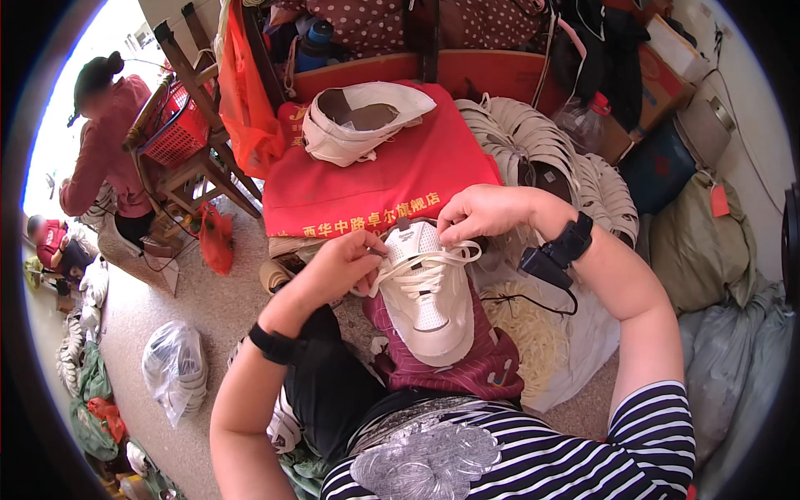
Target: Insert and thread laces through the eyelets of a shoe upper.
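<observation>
A white sneaker (433, 323) rests on my lap over a maroon striped cloth (496, 358), its toe pointing toward me. Its cream shoelace (421, 265) runs across the front, with a loop hanging out on the right. My left hand (346, 265) is closed in a pinch on the lace at the shoe's left side. On the other side, the fingers of my right hand (483, 218) pinch the lace beside the tongue (414, 240). Another white shoe (364, 122), without visible laces, lies on a red cloth (358, 193) in front of me.
White shoes (533, 137) stand in curved rows at the right. Cream laces (529, 333) lie on a plastic sheet beside my lap. A bagged pile of shoes (175, 371) sits on the floor at left. Another person (117, 133) stands near a wooden chair with a red basket (177, 125).
</observation>
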Demonstrator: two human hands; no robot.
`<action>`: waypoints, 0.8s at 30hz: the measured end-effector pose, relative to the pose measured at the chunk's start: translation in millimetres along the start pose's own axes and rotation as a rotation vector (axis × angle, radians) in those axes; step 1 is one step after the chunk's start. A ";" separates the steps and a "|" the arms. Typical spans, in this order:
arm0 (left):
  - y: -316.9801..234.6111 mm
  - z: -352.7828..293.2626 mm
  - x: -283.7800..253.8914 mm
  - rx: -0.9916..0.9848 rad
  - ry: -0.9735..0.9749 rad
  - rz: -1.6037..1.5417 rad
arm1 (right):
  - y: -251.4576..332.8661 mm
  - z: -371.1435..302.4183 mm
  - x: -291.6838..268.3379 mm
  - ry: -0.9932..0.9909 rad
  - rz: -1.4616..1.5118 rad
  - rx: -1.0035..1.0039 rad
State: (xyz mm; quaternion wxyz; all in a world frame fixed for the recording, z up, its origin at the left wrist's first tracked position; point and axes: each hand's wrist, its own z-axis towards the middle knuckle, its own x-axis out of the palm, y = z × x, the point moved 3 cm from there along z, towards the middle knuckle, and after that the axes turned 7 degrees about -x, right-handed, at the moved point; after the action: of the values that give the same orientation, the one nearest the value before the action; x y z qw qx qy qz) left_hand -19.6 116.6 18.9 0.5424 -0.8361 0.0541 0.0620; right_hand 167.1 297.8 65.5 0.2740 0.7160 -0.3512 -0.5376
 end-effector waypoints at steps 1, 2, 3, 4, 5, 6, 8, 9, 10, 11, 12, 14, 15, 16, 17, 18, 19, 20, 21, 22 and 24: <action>2.5 0.8 -5.5 0.044 0.042 0.011 | -2.4 2.7 -0.3 0.003 -0.001 0.018; 2.5 0.8 -9.3 0.045 0.044 0.012 | -2.4 6.0 0.4 -0.002 -0.020 0.019; 0.0 0.4 -12.3 0.112 0.009 0.156 | -1.4 9.3 1.7 -0.004 -0.020 0.021; -2.9 0.9 -13.7 0.181 -0.025 0.299 | -1.2 13.1 3.9 -0.001 -0.057 0.086; -3.2 1.2 -14.9 0.181 -0.026 0.299 | 1.2 16.7 6.4 0.006 -0.094 0.148; -7.4 0.9 -15.6 0.332 -0.081 0.461 | 3.6 19.0 8.3 0.007 -0.095 0.148; -12.4 2.8 -15.4 0.487 -0.136 0.621 | 2.0 19.6 11.0 -0.047 0.064 0.307; -12.6 6.6 -14.9 0.438 -0.129 0.619 | 1.4 20.0 12.8 -0.048 0.061 0.311; -13.2 10.1 -14.1 0.388 -0.123 0.616 | -1.0 20.4 14.3 -0.086 0.088 0.340; -16.5 11.9 -13.6 0.389 -0.126 0.614 | -2.4 21.1 15.9 -0.123 0.114 0.367; -15.6 15.6 -12.9 0.202 -0.077 0.534 | -2.3 21.2 18.4 -0.121 0.110 0.367; -10.4 20.5 -4.0 0.016 -0.031 0.444 | -3.7 21.0 20.1 -0.244 0.171 0.389; -7.7 24.0 1.1 0.044 -0.154 0.406 | -9.0 23.2 22.4 -0.240 0.165 0.386; -4.5 27.5 6.0 0.071 -0.277 0.366 | -16.2 26.6 21.3 -0.366 0.151 0.320; -3.9 27.8 10.7 0.215 -0.317 0.285 | -16.2 31.6 19.0 -0.485 0.136 0.243; -15.5 26.4 16.0 0.285 -0.312 0.233 | -6.2 35.0 14.8 -0.559 0.176 0.170; -27.4 21.7 16.7 0.357 -0.308 0.182 | -0.8 39.8 14.8 -0.552 0.171 0.167; -33.9 14.0 13.5 0.357 -0.318 0.177 | 4.7 44.0 13.6 -0.632 0.269 0.081; -38.0 3.3 9.7 0.376 -0.341 0.212 | 14.6 48.0 13.6 -0.701 0.372 -0.005; -37.6 -3.9 5.3 0.395 -0.366 0.246 | 23.5 44.9 11.7 -0.641 0.217 0.041; -7.7 -18.2 -20.7 0.381 -0.442 0.025 | 17.7 46.0 20.9 -0.641 0.195 0.006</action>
State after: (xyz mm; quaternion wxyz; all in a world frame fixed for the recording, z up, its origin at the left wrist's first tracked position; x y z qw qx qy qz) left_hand -38.0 103.5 36.6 0.6876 -0.6845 -0.0442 0.2382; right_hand 122.8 269.8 54.6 0.1976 0.4742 -0.4878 -0.7058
